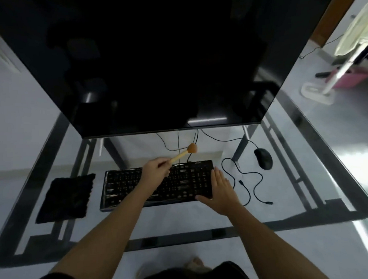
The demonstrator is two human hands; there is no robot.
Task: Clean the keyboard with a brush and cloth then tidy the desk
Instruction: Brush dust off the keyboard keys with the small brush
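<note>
A glass-topped desk (175,240) with a dark metal frame carries the whole scene, with a black keyboard (123,185) lying flat near its middle, angled so that its right end sits farther from the person than its left. Behind the keyboard stands a large switched-off monitor (150,65), its dark screen tilted toward the camera and its lower edge hanging just beyond the keyboard's back row. Just to the left of the keyboard, apart from it, a black fluffy cloth (67,198) lies spread on the glass. The person's 2 bare forearms reach in from the near edge. The right hand (221,188) rests against the keyboard's right end, fingers straight and together, thumb stretched along the front edge. The left hand (156,169) hovers over the keyboard's upper middle rows, fingers curled round the wooden handle of a small brush (182,155), whose orange bristle head points up and away, clear of the keys and past the keyboard's back edge. Behind and to the right of the keyboard sits a black mouse (263,158), and a loose black cable (248,183) snakes across the glass between them.
</note>
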